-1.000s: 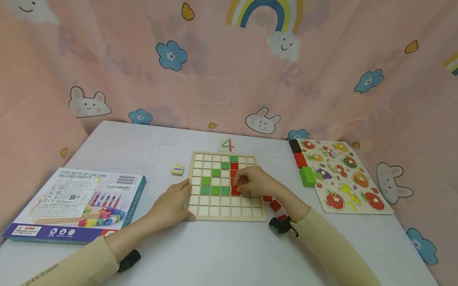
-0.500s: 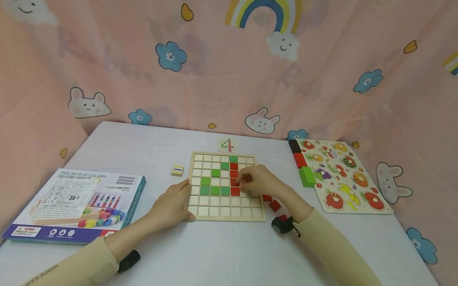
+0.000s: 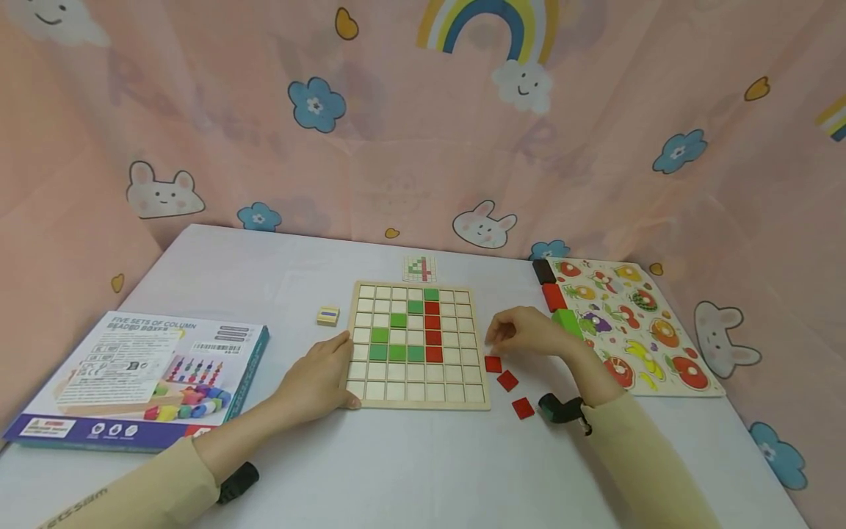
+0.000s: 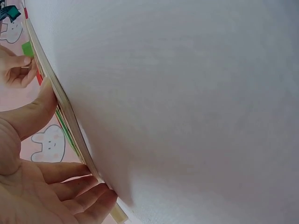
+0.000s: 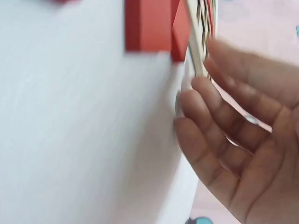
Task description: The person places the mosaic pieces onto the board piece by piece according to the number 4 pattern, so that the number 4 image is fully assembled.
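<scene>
A wooden grid board (image 3: 410, 389) lies on the table in the head view, with a diagonal and a row of green tiles (image 3: 397, 353) and a column of red tiles (image 3: 432, 322) in its cells. My left hand (image 3: 313, 378) rests along its left edge; in the left wrist view the thumb and outstretched fingertips (image 4: 100, 200) touch the board's side. To the right of the board hovers my right hand (image 3: 532, 330), fingers loosely bent and nothing between them. Its fingertips are close to the nearest loose red tile (image 3: 493, 364). Two more red tiles (image 3: 507, 380) lie nearer the front.
Behind the board is a small pattern card (image 3: 419, 269). A small yellowish block (image 3: 327, 316) sits left of it, and a boxed bead set (image 3: 139, 382) further left. At right lie a fruit puzzle board (image 3: 644, 323), black (image 3: 545, 271), red (image 3: 554, 297) and green (image 3: 565, 320) blocks.
My right hand has let go of a red tile at the bottom of the red column and moved right, off the board, to beside the loose tiles. My left hand has stayed put.
</scene>
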Motion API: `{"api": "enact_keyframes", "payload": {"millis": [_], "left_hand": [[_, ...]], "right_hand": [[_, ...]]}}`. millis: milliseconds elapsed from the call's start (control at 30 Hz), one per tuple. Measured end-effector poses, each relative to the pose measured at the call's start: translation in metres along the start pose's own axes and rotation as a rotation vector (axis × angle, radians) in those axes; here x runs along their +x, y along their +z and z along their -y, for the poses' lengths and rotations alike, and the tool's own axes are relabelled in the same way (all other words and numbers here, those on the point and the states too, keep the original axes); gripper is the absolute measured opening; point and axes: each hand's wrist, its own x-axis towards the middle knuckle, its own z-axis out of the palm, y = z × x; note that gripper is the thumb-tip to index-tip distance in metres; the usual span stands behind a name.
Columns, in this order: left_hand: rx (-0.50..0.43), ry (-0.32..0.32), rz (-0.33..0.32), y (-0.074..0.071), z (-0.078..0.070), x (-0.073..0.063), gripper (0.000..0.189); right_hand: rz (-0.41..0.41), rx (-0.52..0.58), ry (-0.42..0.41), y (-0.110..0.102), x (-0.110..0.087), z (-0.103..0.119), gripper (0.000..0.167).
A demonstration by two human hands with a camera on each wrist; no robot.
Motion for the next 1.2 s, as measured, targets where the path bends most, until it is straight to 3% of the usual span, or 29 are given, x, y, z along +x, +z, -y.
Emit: {"api": "enact_keyframes", "payload": {"millis": [200,533,867,1000,1200], "left_hand": [[0.0,-0.001,0.004,0.0,0.0,0.0,0.092],[0.003,-0.008,0.005,0.0,-0.001,0.0,0.092],[0.008,-0.009,0.002,0.0,-0.001,0.0,0.092],[0.008,-0.008,0.0,0.0,-0.001,0.0,0.092],[0.005,-0.007,0.0,0.001,-0.001,0.0,0.092]], "right_hand": [[0.075,-0.005,0.033,0.001,-0.004,-0.007,0.015],[0.092,-0.027,0.027,0.008,-0.002,-0.003,0.019],[-0.003,-0.017,-0.035,0.003,-0.001,0.001,0.006],[-0.07,0.029,-0.053,0.004,0.001,0.01,0.008],[-0.093,0.086,-0.075,0.014,0.004,0.03,0.014]]}}
